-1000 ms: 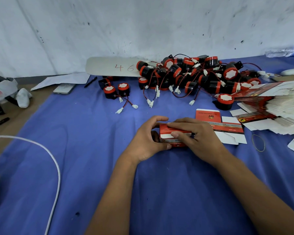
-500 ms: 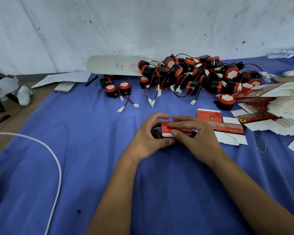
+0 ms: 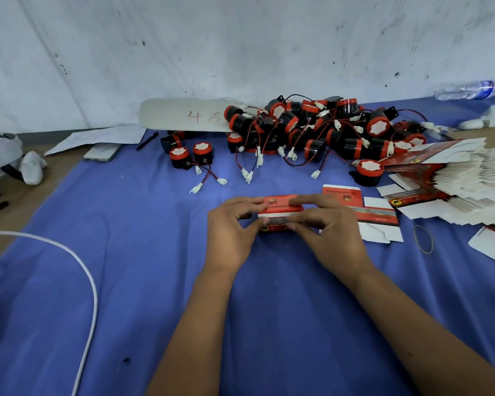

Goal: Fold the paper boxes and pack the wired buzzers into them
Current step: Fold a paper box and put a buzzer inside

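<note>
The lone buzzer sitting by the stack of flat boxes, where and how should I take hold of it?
Grip that buzzer around its black round body, below the red rim, coming down from above with fingers on the left and near sides. It stands upright, white face up; the flat box stack crowds its right, and the buzzer pile sits behind.

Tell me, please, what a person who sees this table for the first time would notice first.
Probably the big tangled pile of red-and-black wired buzzers against the wall at the back. Next, in the middle of the blue cloth, the left hand and right hand together hold a small red paper box. A fanned stack of flat boxes lies at the right.
</note>
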{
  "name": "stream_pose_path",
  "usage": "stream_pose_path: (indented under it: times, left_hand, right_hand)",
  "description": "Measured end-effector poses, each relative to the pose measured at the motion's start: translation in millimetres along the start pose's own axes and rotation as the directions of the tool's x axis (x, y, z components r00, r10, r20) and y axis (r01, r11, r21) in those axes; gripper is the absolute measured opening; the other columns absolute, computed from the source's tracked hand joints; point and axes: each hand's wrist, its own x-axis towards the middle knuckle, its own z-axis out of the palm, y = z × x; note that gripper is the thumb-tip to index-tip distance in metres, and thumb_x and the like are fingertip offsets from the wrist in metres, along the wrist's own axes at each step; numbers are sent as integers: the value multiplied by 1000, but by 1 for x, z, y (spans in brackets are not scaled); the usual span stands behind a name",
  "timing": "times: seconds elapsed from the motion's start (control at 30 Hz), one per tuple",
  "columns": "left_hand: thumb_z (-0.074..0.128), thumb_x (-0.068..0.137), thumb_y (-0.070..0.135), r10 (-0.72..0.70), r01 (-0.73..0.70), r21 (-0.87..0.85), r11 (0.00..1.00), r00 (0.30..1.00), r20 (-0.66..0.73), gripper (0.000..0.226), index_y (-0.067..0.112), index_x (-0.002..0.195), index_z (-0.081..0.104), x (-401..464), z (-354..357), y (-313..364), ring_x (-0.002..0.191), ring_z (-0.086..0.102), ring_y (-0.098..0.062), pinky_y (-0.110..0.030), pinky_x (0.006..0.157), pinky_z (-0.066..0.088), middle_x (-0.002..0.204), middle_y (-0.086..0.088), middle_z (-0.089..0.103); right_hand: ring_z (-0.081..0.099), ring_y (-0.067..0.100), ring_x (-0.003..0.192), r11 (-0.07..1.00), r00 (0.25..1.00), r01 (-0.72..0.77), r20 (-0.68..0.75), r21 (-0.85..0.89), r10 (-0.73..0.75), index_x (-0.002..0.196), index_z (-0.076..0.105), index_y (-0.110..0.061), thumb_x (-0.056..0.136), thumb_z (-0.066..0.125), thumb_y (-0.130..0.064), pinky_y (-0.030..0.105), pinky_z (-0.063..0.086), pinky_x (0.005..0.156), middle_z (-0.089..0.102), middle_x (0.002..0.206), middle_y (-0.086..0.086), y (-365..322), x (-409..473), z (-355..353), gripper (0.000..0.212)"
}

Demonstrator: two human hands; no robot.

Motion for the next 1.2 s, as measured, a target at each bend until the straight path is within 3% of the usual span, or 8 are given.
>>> stream_pose_path:
  times: [0.23, 0.4, 0.57, 0.8, 0.9, 1.03, 1.1, 1.2]
  left_hand:
    - [82, 84, 4, 202, -217, 192, 957, 974, 99, 26, 13, 108, 82, -4, 2, 12, 109, 67, -14, -18, 98, 50, 112, 1, 77]
    - [80, 78, -6, 261, -262, 202, 944, 965, 29, 17, 4, 91, 81, -7, 10, 17, 92, 72, -17, -26, 86, 56, 99, -5, 78]
    - [79, 78, -6, 251, -258, 226, 939, 966, 61, 8, 1, 79, 75, -7, 13, 10, 96, 69, -27, -44, 84, 57, 96, -8, 77]
    - [86, 75, 1, 185, -194, 154, 969, 980, 68, 22, 3, 80, 64, -5, 17, 7, 111, 64, -15, -30, 96, 51, 116, 4, 73]
    - [85, 77, 1, 154, -163, 109, 981, 985, 84, 22, 2, 92, 70, -6, 18, 3, 118, 63, -14, -37, 100, 53, 119, 8, 69]
    - [82, 83, 0, -11, 7, 22, 1000, 982, 191, 55, 5, 135, 63, -4, 20, 6, 120, 65, -17, -33, 104, 53, 122, -2, 70]
    - [82, 81, -4, -27, 26, 6, 1000, 981, 191, 35, 11, 110, 70, -1, 20, 8, 118, 66, -16, -28, 101, 54, 124, -1, 69]
    - [86, 72, -9, -33, 39, -32, 999, 984, 173, 44, 21, 74, 55, 1, 15, 11, 114, 68, -12, -20, 94, 54, 120, 4, 72]
  right_hand:
    - [53, 22, 102, 967, 986, 156, -30, -200, -165, 108, 80, -17, 91, 75, -16, 31, 46, 86, 61, 101, 2, -4, 4, 5, 18]
    - [65, 25, 108, 978, 988, 143, 75, -151, -133, 115, 77, -8, 94, 69, -6, 40, 54, 90, 66, 118, 9, -3, 1, 5, 23]
    - [64, 29, 120, 960, 977, 192, 130, -202, -168, 114, 78, -10, 91, 73, -10, 28, 48, 98, 69, 118, 10, -5, 1, 1, 23]
    - [62, 22, 125, 973, 983, 174, 90, -152, -161, 120, 73, -8, 89, 76, -5, 31, 47, 106, 69, 128, 11, 2, -5, -6, 32]
    - [61, 29, 127, 971, 990, 132, 80, -201, -118, 107, 78, -2, 86, 77, -2, 45, 52, 104, 71, 123, 15, 4, -6, -3, 20]
    - [54, 36, 134, 957, 978, 162, 169, -240, -123, 119, 73, -2, 91, 72, -2, 46, 47, 108, 66, 131, 15, 2, -12, -7, 28]
    - [61, 41, 125, 936, 967, 202, 208, -288, -144, 113, 76, -1, 90, 73, -4, 49, 52, 102, 70, 124, 18, -4, -6, -11, 23]
    - [62, 39, 113, 928, 946, 205, 307, -310, -106, 105, 77, -5, 92, 71, -17, 47, 50, 96, 70, 114, 17, -14, 9, -23, 19]
